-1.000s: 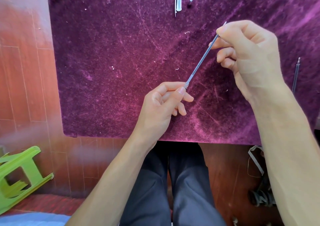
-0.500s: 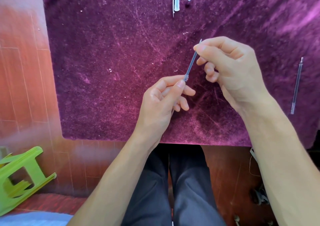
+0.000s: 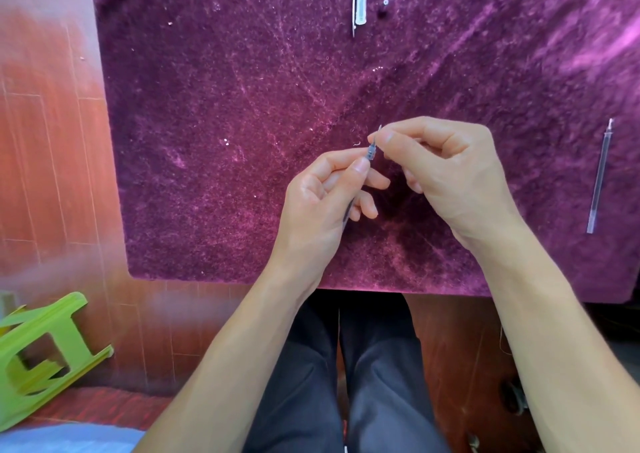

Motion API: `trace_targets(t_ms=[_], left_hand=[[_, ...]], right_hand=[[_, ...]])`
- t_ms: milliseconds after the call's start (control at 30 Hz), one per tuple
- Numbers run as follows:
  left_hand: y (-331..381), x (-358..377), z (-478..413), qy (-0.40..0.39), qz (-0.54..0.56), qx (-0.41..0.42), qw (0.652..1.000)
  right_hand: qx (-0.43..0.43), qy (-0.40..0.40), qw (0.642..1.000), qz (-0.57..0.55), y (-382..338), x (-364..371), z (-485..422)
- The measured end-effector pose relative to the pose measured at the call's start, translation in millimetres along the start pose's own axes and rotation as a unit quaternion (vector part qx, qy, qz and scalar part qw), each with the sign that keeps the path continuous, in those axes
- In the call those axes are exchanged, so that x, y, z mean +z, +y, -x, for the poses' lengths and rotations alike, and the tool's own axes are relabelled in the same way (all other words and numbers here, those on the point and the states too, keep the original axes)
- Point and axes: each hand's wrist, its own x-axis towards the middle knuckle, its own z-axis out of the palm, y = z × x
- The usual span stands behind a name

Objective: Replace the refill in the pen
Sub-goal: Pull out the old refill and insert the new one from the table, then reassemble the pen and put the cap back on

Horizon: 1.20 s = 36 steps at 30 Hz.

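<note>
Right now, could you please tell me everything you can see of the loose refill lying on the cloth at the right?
The loose refill is a thin, clear plastic-looking tube with a small pointed tip at its far end. It lies flat on the purple cloth near the right edge, running almost straight away from the person, slightly tilted. Nothing touches it but the cloth; both hands work well to its left. Whether it holds ink cannot be told.

Bright, even daylight, perhaps from upper right; sheen on purple velvet cloth (image 3: 242, 123) there; left edge hazy, wide-angle bowed.
</note>
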Motion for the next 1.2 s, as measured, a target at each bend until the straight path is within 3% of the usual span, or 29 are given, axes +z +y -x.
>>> trace_targets(t_ms=[500,667,833,1200], left_hand=[[8.0,-2.7,-9.1,0.014,0.006,0.002,1.0],[9.6,-0.6,-17.5,0.023,0.021,-0.002,1.0],[9.8,-0.6,-23.6,0.026,0.03,-0.011,0.999],[19.1,0.4,-36.1,0.034,0.043,-0.011,0.998]], right_hand=[[0.007,-0.012,1.0,-0.009,-9.9,1.5,-0.7],[-0.029,0.083,0.993,0.083,-16.0,0.6,-22.5],[-0.088,0.158,0.961,0.208,-23.8,-2.9,-64.3],[-0.136,0.149,0.936,0.288,-28.9,0.4,-114.4]])
